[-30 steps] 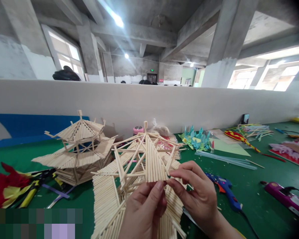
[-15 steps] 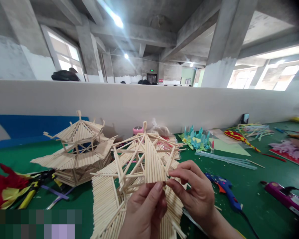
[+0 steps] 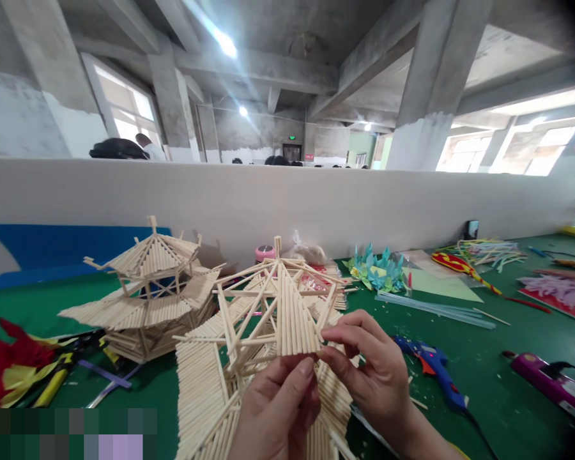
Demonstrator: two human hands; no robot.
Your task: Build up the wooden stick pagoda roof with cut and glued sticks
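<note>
A pagoda model of pale wooden sticks (image 3: 201, 383) stands in front of me, its top roof partly covered by a wedge of sticks laid side by side. At the lower edge of that wedge, my left hand (image 3: 282, 402) pinches the stick ends between thumb and curled fingers. My right hand (image 3: 371, 370) is closed at the wedge's lower right corner, its thumb and index fingertips on the end of a stick there. The fingers hide part of the lower roof. Other roof sections are bare frames.
On the left stands a second stick pagoda (image 3: 148, 294). A blue glue gun (image 3: 434, 367) lies right of my hands, with a purple power strip (image 3: 551, 383) beyond. Clear glue sticks (image 3: 436, 310) and a teal paper flower (image 3: 376, 271) sit farther back, before a white partition (image 3: 287, 198).
Both hands stay at the wedge's lower edge, with only slight finger shifts. The camera view has tilted a little.
</note>
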